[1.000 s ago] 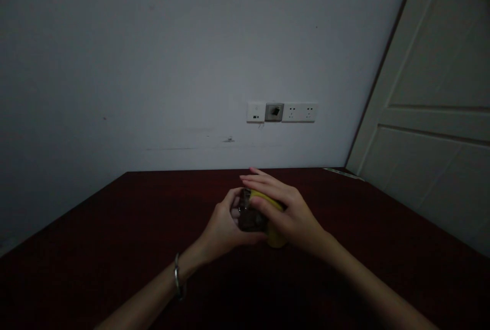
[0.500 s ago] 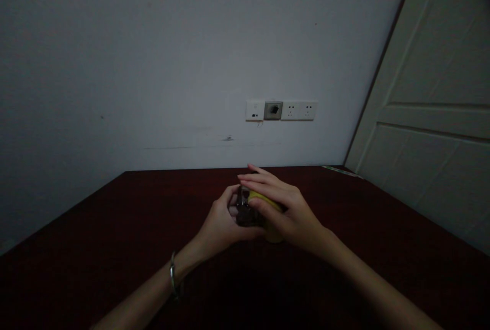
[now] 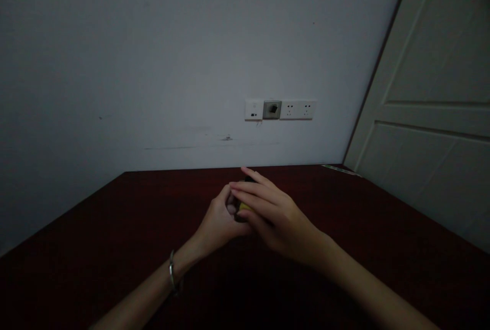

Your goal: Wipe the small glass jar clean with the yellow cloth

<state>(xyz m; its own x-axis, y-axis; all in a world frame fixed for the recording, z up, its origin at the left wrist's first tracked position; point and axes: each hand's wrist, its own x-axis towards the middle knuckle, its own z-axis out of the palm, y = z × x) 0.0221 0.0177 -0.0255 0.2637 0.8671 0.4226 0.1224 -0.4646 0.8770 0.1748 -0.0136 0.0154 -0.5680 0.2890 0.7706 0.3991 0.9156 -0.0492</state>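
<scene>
Both my hands meet over the middle of a dark red table (image 3: 115, 238). My left hand (image 3: 220, 220), with a metal bracelet (image 3: 173, 279) on its wrist, is curled around a small dark object with a yellow part (image 3: 243, 207). My right hand (image 3: 273, 215) lies over the top of the same object, fingers pressed together and pointing left. Almost all of the object is hidden under the two hands; only a sliver of yellow shows between the fingers. The light is dim.
A pale wall stands behind the table with a row of wall sockets (image 3: 280, 109). A cream panelled door (image 3: 432, 105) fills the right side. A thin flat strip (image 3: 339, 169) lies at the table's far right corner.
My right hand has slid left and down over the yellow and dark object, covering most of it. Both hands have shifted slightly left. The left hand keeps its hold.
</scene>
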